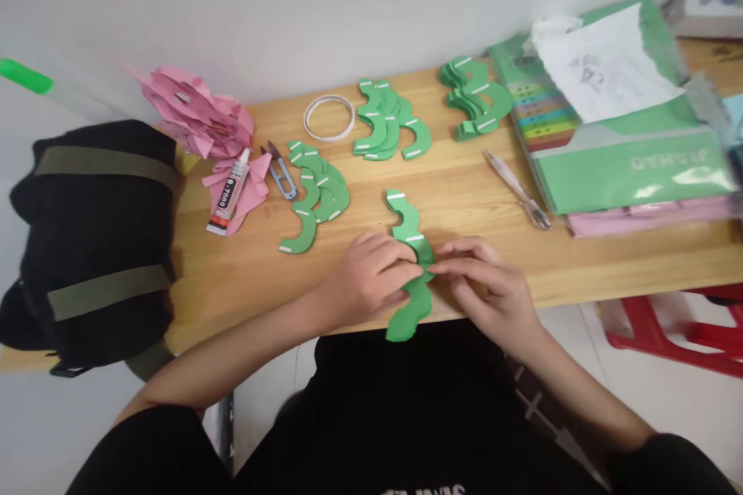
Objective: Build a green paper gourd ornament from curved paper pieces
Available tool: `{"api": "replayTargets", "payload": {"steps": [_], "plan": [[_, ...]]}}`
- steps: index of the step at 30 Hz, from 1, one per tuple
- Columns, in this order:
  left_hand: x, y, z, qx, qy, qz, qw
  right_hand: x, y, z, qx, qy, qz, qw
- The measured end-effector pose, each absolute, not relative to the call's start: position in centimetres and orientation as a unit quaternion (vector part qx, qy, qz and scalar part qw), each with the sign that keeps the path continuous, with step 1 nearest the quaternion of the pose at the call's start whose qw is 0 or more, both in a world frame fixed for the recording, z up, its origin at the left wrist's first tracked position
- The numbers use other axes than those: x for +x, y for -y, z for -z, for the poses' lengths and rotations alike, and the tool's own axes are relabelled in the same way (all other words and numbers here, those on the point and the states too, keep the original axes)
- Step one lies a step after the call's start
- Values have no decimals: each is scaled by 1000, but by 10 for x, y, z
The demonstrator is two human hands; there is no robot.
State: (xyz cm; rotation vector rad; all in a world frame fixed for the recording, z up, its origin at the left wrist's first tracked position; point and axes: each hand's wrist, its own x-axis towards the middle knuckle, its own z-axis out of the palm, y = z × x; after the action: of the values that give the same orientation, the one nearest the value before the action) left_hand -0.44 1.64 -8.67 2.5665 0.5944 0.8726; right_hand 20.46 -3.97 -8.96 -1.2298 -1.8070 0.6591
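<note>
In front of me lies a wavy green paper strip [409, 317], made of curved pieces with white tape bits along it, its near end jutting past the table edge. From the left, my left hand [376, 277] pinches its middle, the fingers bent over the paper. My right hand [493, 290] meets the same spot from the right, fingertips closed at the strip's edge; the exact grip is partly hidden. Beyond my left hand are overlapping green paper arcs [330, 193] with white tape bits. Two more groups of green arcs, a middle pile [380, 124] and a right pile [487, 104], lie farther back.
A tape roll [306, 128], blue-handled thread snips [284, 176], a glue tube [229, 197] and pink paper pieces [197, 112] are at the left, beside a black bag [104, 240]. A pen [516, 189] and green folder [632, 170] lie right. A red stool [667, 332] stands below.
</note>
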Motion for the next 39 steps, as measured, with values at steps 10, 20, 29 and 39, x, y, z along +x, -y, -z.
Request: {"api": "replayTargets", "payload": {"steps": [10, 20, 29, 39], "plan": [[-3, -9, 100, 913, -248, -323, 28, 214, -30, 73, -397, 853, -260, 219], [0, -9, 100, 904, -291, -311, 24, 211, -43, 81, -336, 891, -251, 176], [1, -5, 98, 914, -305, -268, 14, 216, -43, 84, -348, 868, -290, 206], [2, -5, 99, 919, -303, -253, -9, 219, -44, 84, -342, 861, -310, 215]]}}
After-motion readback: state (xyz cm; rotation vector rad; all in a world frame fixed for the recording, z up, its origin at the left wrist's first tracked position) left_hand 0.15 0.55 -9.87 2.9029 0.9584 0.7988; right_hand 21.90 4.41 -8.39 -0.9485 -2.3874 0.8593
